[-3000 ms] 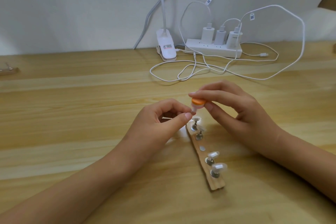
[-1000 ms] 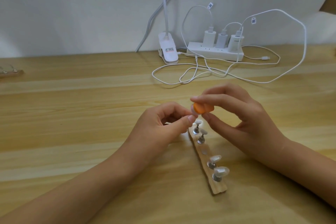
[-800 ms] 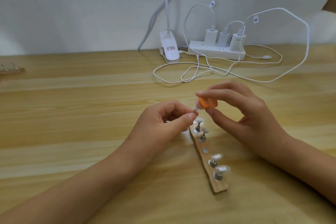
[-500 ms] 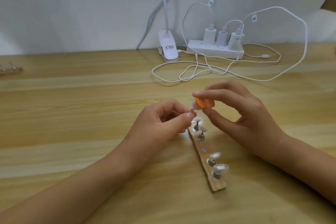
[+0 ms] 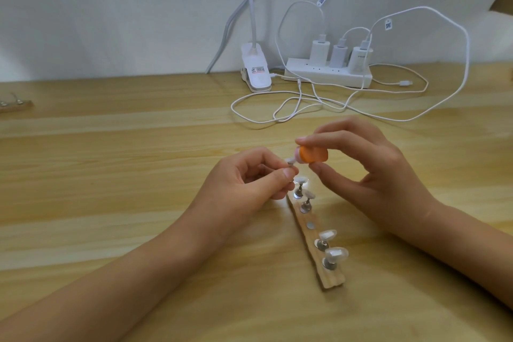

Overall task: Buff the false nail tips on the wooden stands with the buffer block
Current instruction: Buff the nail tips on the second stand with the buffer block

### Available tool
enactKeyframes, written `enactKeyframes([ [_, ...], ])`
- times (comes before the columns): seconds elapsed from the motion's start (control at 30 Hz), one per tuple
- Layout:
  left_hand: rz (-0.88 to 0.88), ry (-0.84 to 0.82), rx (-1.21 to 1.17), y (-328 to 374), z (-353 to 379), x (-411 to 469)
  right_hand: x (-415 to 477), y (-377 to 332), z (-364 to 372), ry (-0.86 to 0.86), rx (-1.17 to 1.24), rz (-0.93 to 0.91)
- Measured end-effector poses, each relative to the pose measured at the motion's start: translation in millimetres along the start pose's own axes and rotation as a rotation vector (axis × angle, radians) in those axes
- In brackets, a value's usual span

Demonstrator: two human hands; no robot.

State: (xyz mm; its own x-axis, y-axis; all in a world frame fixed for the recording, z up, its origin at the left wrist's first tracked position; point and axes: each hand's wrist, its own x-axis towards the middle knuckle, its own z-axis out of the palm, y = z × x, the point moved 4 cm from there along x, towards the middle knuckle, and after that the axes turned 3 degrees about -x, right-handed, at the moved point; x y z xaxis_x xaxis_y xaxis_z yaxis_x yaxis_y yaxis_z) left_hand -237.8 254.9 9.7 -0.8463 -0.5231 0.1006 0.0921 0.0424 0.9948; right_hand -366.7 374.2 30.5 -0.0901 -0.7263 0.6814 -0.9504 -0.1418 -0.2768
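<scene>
Vs 0.5 s ago buffer block (image 5: pixel 313 155), pinched in R hand (image 5: pixel 369 172), lies flatter; end meets nail tip (image 5: pixel 291 160) pinched in L hand (image 5: pixel 244 189); tip's peg mostly hidden by L fingers (image 5: pixel 273 159).

The small buffer block (image 5: pixel 397 158) is bright orange, with a pale pink end. The false nail tips (image 5: pixel 336 253) are clear and milky white. The little metal posts (image 5: pixel 322 245) are shiny silver. The long wooden stand (image 5: pixel 331 277) is light brown. The wooden tabletop (image 5: pixel 111 175) is yellow-brown with long stripes, some lighter and some darker. The power strip (image 5: pixel 327 75), its plugs and the thin cables (image 5: pixel 468 44) are all white. The clip lamp (image 5: pixel 256 75) is white too, with a small label printed in red. The wall (image 5: pixel 111 8) is pale grey-white.
</scene>
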Motion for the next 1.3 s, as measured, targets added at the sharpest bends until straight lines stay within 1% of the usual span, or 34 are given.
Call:
enactKeyframes([
  [0.1,-0.001,-0.013,0.008,1.4,1.4,-0.6,-0.7,-4.5,0.6,-0.011,0.017,-0.041],
  [0.23,-0.001,-0.004,0.002,1.0,0.5,0.0,0.3,-0.6,-0.9,-0.003,0.013,-0.011],
  [0.37,-0.008,-0.015,-0.006,3.5,2.3,-1.4,-1.5,-5.9,1.3,-0.032,0.017,-0.047],
  [0.5,-0.009,0.003,-0.009,2.0,0.0,-0.9,-0.1,-2.5,-0.4,-0.014,0.009,-0.014],
  [0.63,-0.016,-0.006,0.005,2.3,1.6,-1.0,-1.9,-7.0,2.0,-0.032,-0.002,-0.056],
  [0.77,0.001,-0.001,0.0,3.1,1.0,-0.6,0.3,-0.7,-0.1,-0.018,-0.016,-0.016],
  [0.9,-0.003,-0.014,0.002,1.9,2.2,-0.4,-1.2,-5.9,2.3,-0.035,0.002,-0.045],
  [1.03,0.009,-0.012,0.01,0.7,1.2,0.4,0.9,-1.4,0.1,-0.021,-0.002,-0.009],
  [1.17,0.031,-0.04,0.026,0.5,2.8,0.1,-1.4,-6.7,3.1,-0.039,0.027,-0.034],
  [1.3,0.039,-0.031,0.029,-1.7,0.4,1.6,-0.1,-0.4,1.2,-0.025,0.009,0.006],
])
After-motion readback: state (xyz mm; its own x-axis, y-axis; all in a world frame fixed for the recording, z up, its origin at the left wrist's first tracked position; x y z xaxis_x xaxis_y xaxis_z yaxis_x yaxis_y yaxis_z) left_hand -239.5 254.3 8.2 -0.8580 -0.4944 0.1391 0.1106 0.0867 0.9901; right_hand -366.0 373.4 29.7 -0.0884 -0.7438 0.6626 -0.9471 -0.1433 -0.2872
